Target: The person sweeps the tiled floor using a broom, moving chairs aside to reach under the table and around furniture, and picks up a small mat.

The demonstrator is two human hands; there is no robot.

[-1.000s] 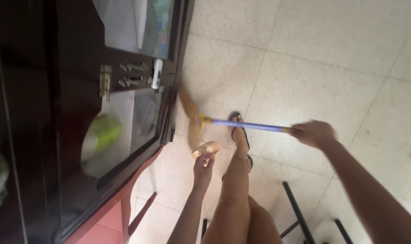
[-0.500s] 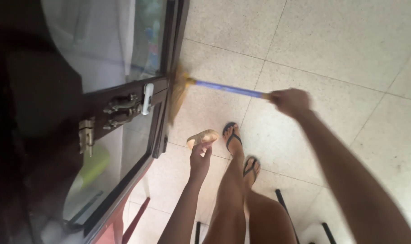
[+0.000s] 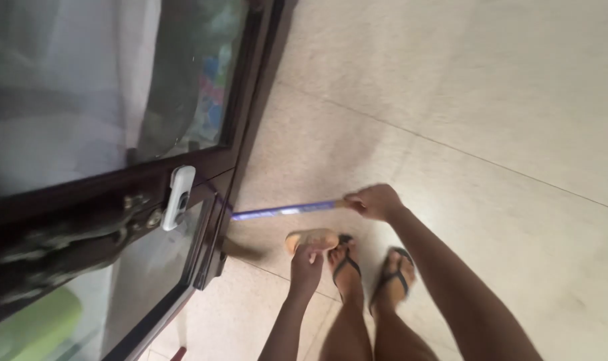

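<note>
Right hand (image 3: pixel 376 202) is closed in a fist around the near end of a broom handle (image 3: pixel 284 212), a thin, smooth blue-violet rod that runs from the hand leftward to the foot of the dark wooden door (image 3: pixel 210 220). The broom head is not visible; it seems to lie behind or under the door edge, cannot tell which. Left hand (image 3: pixel 306 262) is curled, fingers pinching a tan, flattened oval object (image 3: pixel 312 238), matte, possibly a slipper or a scrubbing pad; blur prevents a firm call. It is held just above the floor, beside the left foot in a dark thong sandal (image 3: pixel 344 265). Floor (image 3: pixel 504 100) is large pale speckled tiles with thin grout lines, slightly glossy. The door has glass panes, a white plastic latch (image 3: pixel 177 198) and dark ornate metal fittings below it. Risks, as judgement: the rigid handle sits close to the glass, so a hard push could knock the pane or frame; bristles could snag under the door edge; the one-handed grip at the far end gives weak control; smooth tile plus loose sandals could allow a slip while bent forward.
</note>
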